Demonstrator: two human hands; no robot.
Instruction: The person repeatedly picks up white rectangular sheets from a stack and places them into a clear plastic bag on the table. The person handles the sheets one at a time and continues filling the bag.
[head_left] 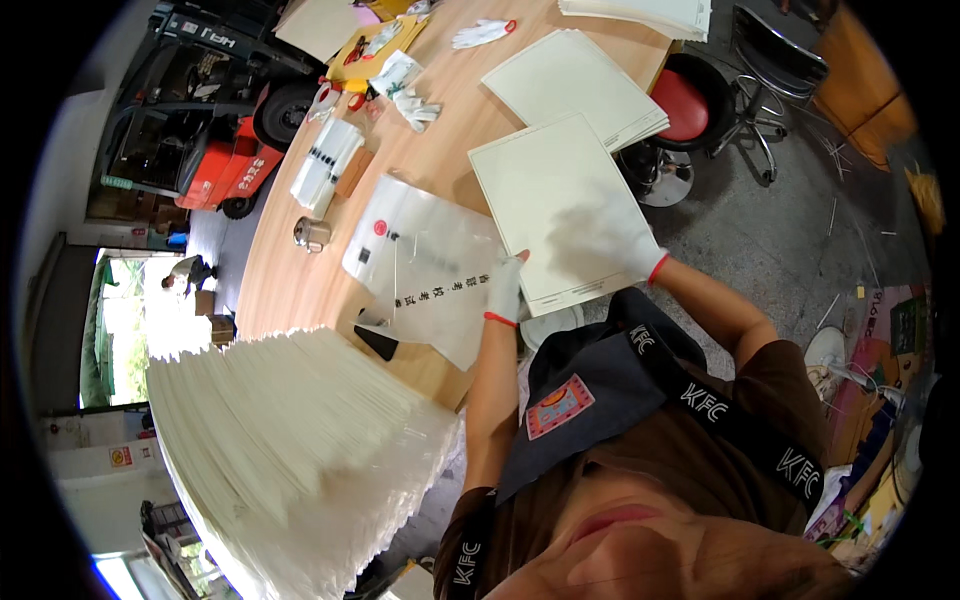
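Seen from the head, where one pale sheet (545,185) lies at the near edge of the counter (455,140), the left hand (507,285) pinches it at its 7 o'clock edge, thumb on top and fingers mostly out of sight. The right hand (618,240), blurred, rests on the sheet's 4 o'clock side; whether its fingers close on the edge I cannot tell. Both wear white gloves with red cuffs.

Around the sheet, a pile of similar sheets (570,85) sits at 12 o'clock, partly covered by it. A clear printed plastic bag (425,255) lies at 8 o'clock, near the left hand. A tall paper stack (310,440) fills 7 to 8 o'clock. A metal mug (312,235) stands at 9 o'clock, loose white gloves (415,108) lie at 10, and a red-seated stool (683,105) is at 2.
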